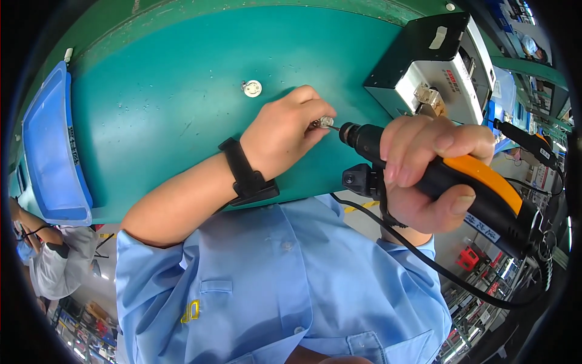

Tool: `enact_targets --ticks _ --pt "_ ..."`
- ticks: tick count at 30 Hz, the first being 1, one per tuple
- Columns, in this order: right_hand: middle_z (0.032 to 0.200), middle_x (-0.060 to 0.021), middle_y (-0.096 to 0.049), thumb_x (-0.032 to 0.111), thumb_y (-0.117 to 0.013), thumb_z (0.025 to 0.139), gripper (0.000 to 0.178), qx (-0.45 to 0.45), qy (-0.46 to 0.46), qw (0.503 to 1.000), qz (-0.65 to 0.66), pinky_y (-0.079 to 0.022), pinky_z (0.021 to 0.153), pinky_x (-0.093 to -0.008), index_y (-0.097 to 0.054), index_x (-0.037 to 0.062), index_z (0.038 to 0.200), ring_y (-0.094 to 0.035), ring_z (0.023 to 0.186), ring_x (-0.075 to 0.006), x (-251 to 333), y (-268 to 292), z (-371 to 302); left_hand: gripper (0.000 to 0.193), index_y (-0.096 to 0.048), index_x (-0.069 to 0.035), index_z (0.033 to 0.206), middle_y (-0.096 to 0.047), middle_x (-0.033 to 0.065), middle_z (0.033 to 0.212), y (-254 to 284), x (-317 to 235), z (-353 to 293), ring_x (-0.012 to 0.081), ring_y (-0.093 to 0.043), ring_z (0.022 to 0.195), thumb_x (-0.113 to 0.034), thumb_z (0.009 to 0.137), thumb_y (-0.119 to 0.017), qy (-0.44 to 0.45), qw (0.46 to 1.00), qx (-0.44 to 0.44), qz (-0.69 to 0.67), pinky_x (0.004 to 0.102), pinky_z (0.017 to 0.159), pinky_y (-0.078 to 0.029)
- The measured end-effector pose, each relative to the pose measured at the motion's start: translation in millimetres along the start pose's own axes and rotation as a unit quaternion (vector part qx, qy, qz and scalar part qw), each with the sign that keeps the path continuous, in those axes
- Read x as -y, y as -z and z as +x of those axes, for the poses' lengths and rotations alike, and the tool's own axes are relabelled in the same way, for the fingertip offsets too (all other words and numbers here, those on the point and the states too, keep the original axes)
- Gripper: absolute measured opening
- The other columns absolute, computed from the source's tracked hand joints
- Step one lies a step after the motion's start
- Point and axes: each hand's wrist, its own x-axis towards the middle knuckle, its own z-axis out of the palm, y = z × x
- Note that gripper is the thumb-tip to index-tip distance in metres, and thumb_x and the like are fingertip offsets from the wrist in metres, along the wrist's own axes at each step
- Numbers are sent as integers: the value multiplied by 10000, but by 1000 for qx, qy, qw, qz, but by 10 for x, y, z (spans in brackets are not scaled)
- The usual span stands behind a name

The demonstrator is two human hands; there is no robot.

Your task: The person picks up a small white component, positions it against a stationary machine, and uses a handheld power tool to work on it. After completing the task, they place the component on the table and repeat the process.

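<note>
And here is the left hand [280, 132], fingertips pinched together on a small clear-and-metal part [326, 122], held just above the worktop [163, 127], toward the middle of the view. Across from it, the right hand [424, 158] is wrapped around a black-and-orange power screwdriver [367, 141], thumb along the near side, the tool pointing left. Its thin bit comes right up to the part, though the spot is too small to tell whether they touch!

Moving out to the wrists: a black band [236, 167] circles the left one, and a small black camera-like device [359, 180] sits at the right. A black cable [424, 262] loops below the screwdriver, in front of the blue shirt [254, 267].

Just beyond the left hand, a round whitish piece [253, 88] lies alone on the green surface. Over on the far right stands a black-and-silver machine [418, 70], clear fitting on its front; on the far left, a blue tray [51, 142]. Further out right, a second dark tool [526, 142], and at lower left, a co-worker in pale clothing [63, 264].
</note>
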Motion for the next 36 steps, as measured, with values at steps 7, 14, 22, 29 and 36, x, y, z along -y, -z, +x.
enact_targets --ticks 7,14,22,29,36 --pt "639 -37 -501 463 -533 943 451 11 22 999 38 -406 515 -274 -418 44 1066 -477 509 -137 -29 3 3 217 -604 -47 964 -568 106 930 1 19 0 298 -616 758 23 775 -682 -4 1000 6 1 382 645 -506" --pt "647 -46 -507 454 -542 942 458 27 27 998 50 -407 515 -272 -414 30 1060 -482 518 -139 -51 9 29 190 -600 -48 947 -559 106 907 -7 31 -10 300 -611 754 10 784 -676 -5 1000 -1 -1 385 649 -504" --pt "648 -49 -508 435 -551 941 434 30 1 999 34 -408 512 -273 -418 32 1029 -483 507 -138 -90 -53 48 258 -636 -40 1000 -576 92 909 14 45 -18 245 -621 716 38 763 -698 -4 1000 3 19 338 610 -506" --pt "600 -30 -493 416 -574 932 401 53 -19 998 1 -398 489 -275 -420 52 1001 -481 477 -139 -60 -119 84 245 -634 -37 966 -573 100 887 -11 51 -14 258 -619 711 45 744 -698 -16 999 -13 30 350 614 -503" --pt "570 -4 -493 455 -569 926 416 -37 -108 993 -44 -378 464 -271 -438 71 1017 -472 460 -129 56 -225 92 176 -600 -32 925 -562 125 899 -37 44 -11 331 -606 756 3 774 -683 -21 999 -14 22 421 653 -497"
